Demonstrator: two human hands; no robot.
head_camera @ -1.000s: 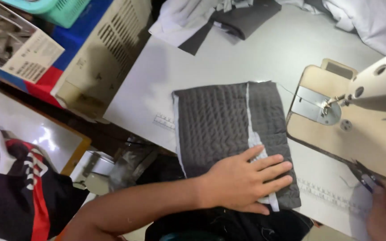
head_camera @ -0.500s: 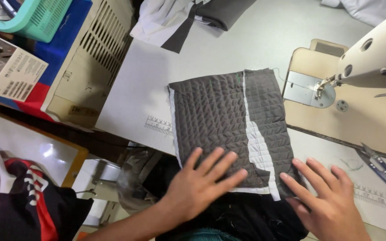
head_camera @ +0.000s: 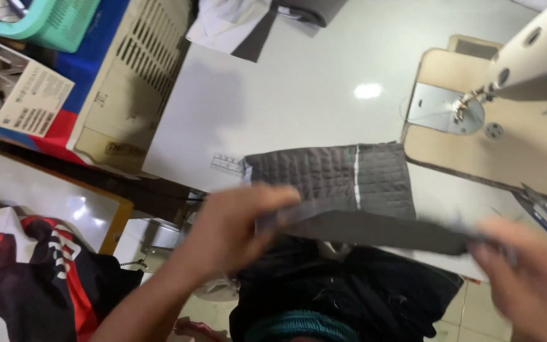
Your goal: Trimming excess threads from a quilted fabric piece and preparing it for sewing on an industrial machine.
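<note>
Head view: left hand [head_camera: 238,231] pinches the near edge of the grey quilted fabric piece [head_camera: 337,180], fingers closed on the lifted, folded-over hem; motion blur. Right hand [head_camera: 533,278] grips the same edge at the far right, fingers curled on it, blurred too. Fabric lies on the white table [head_camera: 299,95], front edge, just left of the sewing machine [head_camera: 533,57] and its beige base plate; a white stripe runs across the quilting. Cream slatted crate [head_camera: 140,69] left of the table, teal basket [head_camera: 45,19] above it, dark cloth bundle [head_camera: 349,291] below the table edge.
</note>
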